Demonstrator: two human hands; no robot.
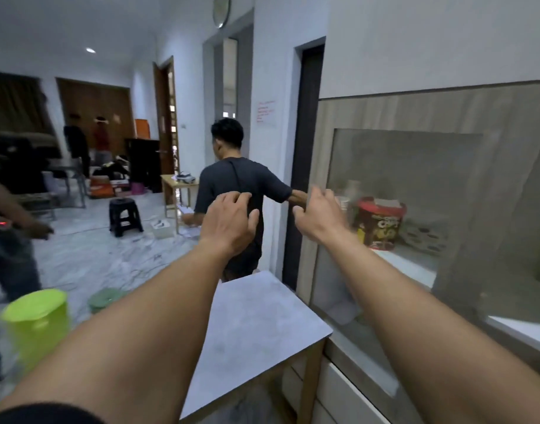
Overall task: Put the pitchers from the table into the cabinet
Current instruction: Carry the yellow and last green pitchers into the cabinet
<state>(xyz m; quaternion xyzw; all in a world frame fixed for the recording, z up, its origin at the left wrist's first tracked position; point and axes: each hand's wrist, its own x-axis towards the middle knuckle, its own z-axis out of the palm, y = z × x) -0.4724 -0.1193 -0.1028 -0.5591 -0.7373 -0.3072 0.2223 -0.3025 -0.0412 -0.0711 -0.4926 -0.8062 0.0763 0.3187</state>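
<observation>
Both my arms are stretched out in front of me above a grey-topped table (256, 319). My left hand (229, 223) is open with fingers spread and holds nothing. My right hand (319, 214) is open too, near the left edge of the glass-fronted cabinet (464, 117) on the right. A lime-green plastic pitcher (36, 325) is at the lower left, beside my left forearm. A darker green lid or container (105, 298) lies on the floor behind it. Whether the cabinet door is open or closed I cannot tell.
Behind the cabinet glass stands a red and brown snack tub (380, 223) on a white shelf. A person in a dark shirt (238, 191) walks away by a dark doorway. Another person (8, 228) stands at the left. A black stool (125, 215) is on the marble floor.
</observation>
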